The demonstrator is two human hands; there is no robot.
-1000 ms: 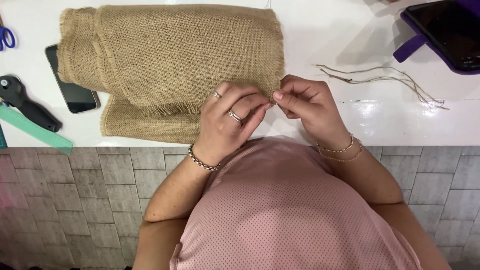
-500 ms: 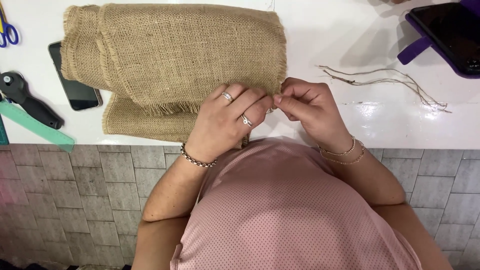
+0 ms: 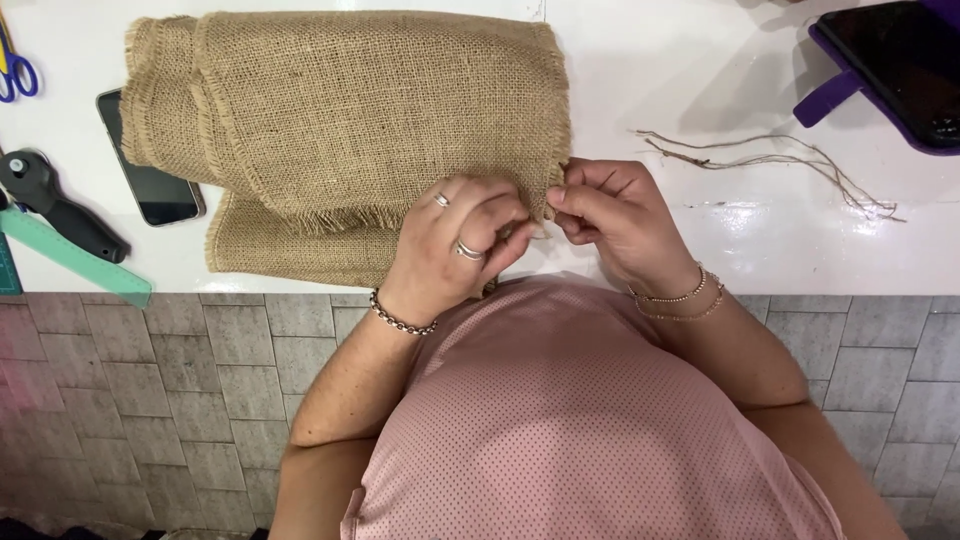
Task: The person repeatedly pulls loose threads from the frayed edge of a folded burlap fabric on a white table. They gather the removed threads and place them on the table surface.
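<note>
So, quick rundown of where things stood:

What changed: hardly anything over the last second. Both hands stayed parked at the near right corner of the burlap (image 3: 380, 120); the view drifted a touch, and the left hand's fingers curled a bit more over the edge.

What that means: looked to me like slow, fiddly fraying work, one thread at a time, with no fresh strand visibly free yet.

Left hand (image 3: 455, 245): lay on the cloth near the corner, fingers bent and pressing the fabric down, thumb tucked toward the edge.

Right hand (image 3: 615, 215): fingertips were pinched narrow on the frayed right edge of the burlap, seemingly on a thread, though it was too fine to make out.

Burlap spot: folded in layers on the white table (image 3: 700, 60), corner right at the table's near edge in front of the person.

Pulled threads (image 3: 770, 160): one loose bunch on the table, right of the hands; I couldn't count the strands.

Counts: one burlap piece, two phones (a dark phone (image 3: 150, 185) left of the cloth, a purple-cased phone (image 3: 900, 65) far right), one green ruler (image 3: 75, 260), one black tool (image 3: 50, 200), one pair of scissors (image 3: 15, 70), two rings on the left hand.
</note>
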